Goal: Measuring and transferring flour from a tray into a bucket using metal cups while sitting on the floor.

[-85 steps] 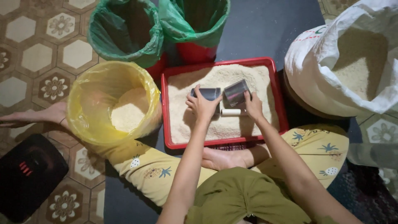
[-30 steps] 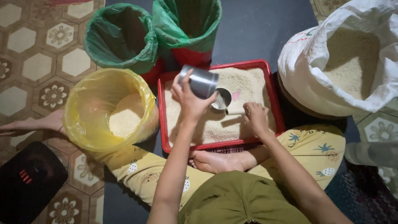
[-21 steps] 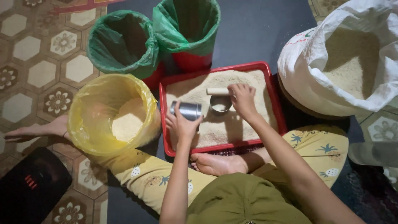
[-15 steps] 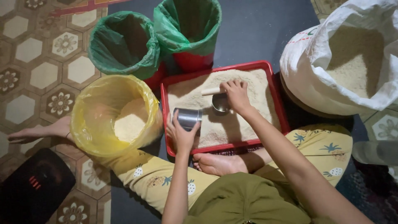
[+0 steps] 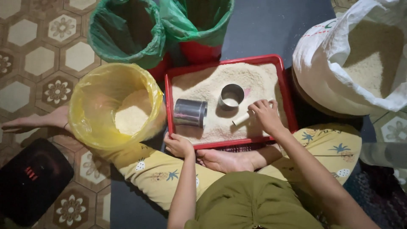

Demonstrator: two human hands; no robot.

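A shallow red rectangular plastic tray [image 5: 285, 91], filled with pale rice grain, sits in the middle of the frame in front of the seated person's folded legs. On the grain, at centre, a short round metal cup [image 5: 231, 96] stands upright with its mouth up and a little grain inside. Its pale, stubby handle [image 5: 242, 119] runs down and to the right from the cup toward the near rim, so its long axis points at the right hand [image 5: 264, 115]. That hand lies just right of the handle's free end, fingers curled loosely; the fingertips seem to touch the tip, though the view is too small to say whether they actually pinch it.

Left of the cup, a plain metal cylinder tin [image 5: 190, 113] lies on its side in the grain, its long axis running left to right and its open end facing right. The left hand [image 5: 179, 144] rests on the tray's lower left corner, fingers hooked over the rim, just below the tin but apart from it. It is the nearer hand to the tin; the right is nearer the cup.

At left stands a yellow plastic-lined bucket [image 5: 85, 123] holding some rice. Two green-lined bins [image 5: 127, 36] are at the top and a white woven sack [image 5: 322, 63] of grain at upper right.
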